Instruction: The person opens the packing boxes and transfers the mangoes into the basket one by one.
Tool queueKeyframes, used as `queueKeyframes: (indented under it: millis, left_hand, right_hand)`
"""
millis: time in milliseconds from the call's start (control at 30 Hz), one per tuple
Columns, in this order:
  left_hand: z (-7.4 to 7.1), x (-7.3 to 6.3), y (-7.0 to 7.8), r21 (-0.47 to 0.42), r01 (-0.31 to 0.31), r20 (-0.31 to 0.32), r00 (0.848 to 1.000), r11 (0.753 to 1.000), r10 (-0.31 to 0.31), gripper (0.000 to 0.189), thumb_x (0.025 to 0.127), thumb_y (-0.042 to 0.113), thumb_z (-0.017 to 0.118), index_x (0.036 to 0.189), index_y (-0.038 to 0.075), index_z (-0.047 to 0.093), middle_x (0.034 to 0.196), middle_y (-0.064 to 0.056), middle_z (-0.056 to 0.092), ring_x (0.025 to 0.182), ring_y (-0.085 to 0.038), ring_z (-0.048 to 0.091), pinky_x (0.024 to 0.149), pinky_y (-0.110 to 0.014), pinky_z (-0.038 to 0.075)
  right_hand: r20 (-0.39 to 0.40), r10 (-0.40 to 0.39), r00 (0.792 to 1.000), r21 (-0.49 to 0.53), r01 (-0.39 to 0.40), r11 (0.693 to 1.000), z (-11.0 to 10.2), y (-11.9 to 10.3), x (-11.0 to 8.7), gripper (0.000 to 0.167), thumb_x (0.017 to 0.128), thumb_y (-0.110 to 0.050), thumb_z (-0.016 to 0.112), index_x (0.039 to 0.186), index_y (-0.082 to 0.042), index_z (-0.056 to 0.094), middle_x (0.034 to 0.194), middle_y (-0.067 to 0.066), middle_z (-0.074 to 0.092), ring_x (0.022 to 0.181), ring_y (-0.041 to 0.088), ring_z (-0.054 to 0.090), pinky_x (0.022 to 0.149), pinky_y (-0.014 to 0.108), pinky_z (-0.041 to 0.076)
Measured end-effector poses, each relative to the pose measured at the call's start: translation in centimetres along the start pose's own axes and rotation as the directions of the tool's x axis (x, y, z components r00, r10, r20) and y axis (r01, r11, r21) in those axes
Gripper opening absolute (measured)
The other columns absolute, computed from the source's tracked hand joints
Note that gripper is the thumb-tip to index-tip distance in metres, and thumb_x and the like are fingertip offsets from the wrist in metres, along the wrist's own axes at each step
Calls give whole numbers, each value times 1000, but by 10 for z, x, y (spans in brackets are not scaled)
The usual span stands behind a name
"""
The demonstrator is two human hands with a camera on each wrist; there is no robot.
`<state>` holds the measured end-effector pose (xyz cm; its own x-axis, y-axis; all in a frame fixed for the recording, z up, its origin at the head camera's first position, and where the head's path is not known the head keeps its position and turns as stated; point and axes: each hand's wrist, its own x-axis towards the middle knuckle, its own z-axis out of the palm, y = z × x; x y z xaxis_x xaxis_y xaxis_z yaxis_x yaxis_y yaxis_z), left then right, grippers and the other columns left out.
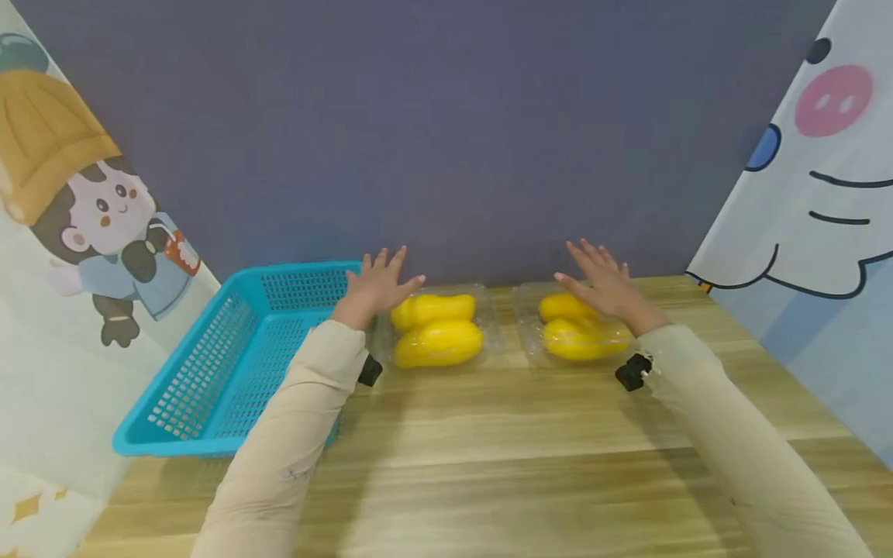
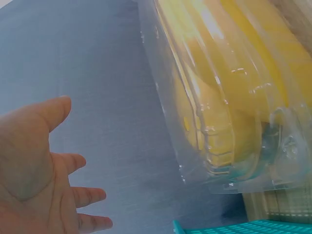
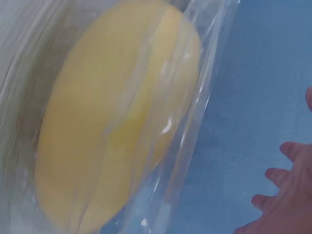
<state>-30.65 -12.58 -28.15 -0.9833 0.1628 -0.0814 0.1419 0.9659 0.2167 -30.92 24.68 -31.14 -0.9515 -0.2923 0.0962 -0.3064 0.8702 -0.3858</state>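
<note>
Left clear container (image 1: 492,332) and right clear container (image 1: 529,335) side by side, slightly apart, on wooden table (image 1: 488,465). I count 2 yellow oblong fruits (image 1: 438,343) in the left, 2 in the right. Left hand (image 1: 377,291): fingers spread wide, nothing held, near left container. Right hand (image 1: 608,288): likewise spread, nothing held, near right container. Blue basket (image 1: 177,447) at left.

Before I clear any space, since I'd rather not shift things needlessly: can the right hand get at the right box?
Probably yes: the right hand is empty, its fingers spread, close by the right box, and nothing seems to stand between them.
</note>
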Motion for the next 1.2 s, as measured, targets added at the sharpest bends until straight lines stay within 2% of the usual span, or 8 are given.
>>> queueKeyframes:
  millis: [200,333,500,633,867,967,1200]
  left_hand:
    - [1,-2,1,-2,-34,7,999,999,34,76,95,60,31,153,22,0,157,-17,-1,141,-45,-2,106,-68,7]
    - [2,-4,4,17,-49,6,999,999,49,75,95,60,30,153,22,2,157,-16,1,141,-44,0,107,-68,7]
    - [0,-8,13,56,-64,19,998,996,63,75,95,61,30,153,23,2,158,-16,2,141,-44,1,107,-67,7]
    - [0,-12,17,79,-60,30,998,995,58,74,95,60,32,153,23,3,158,-15,2,142,-43,2,108,-66,8]
    - [-1,-17,19,106,-69,74,995,992,61,75,95,57,37,153,24,2,158,-15,4,142,-42,6,109,-64,11]
    - [-1,-20,18,120,-77,96,993,990,66,75,95,57,38,153,23,4,157,-15,6,141,-42,9,109,-64,13]
    - [1,-28,15,84,-118,179,979,989,102,77,95,53,44,153,22,4,157,-15,9,141,-40,14,108,-62,19]
  right_hand:
    - [41,-74,996,52,72,996,10,-9,1,79,95,-56,39,153,-19,1,157,11,-7,142,39,-8,107,66,-5]
    - [53,-125,991,141,116,983,15,-13,3,78,95,-51,45,153,-21,2,158,8,-5,144,34,-5,110,63,-2]
    - [103,-152,983,296,115,948,15,-24,2,80,93,-49,52,152,-31,1,158,3,-6,144,32,-5,107,67,4]
    - [143,-167,975,368,105,924,16,-36,1,82,91,-48,56,151,-36,1,159,1,-5,144,31,-2,108,65,9]
    - [176,-222,959,408,134,903,28,-55,0,86,90,-44,59,151,-32,0,159,3,-5,144,32,-2,109,64,12]
    - [153,-249,956,403,170,899,39,-60,-1,88,89,-42,61,152,-29,1,159,5,-3,144,31,0,109,63,12]
    - [85,-269,959,350,224,910,64,-76,-12,91,86,-42,65,153,-24,5,158,4,3,144,32,5,109,62,13]
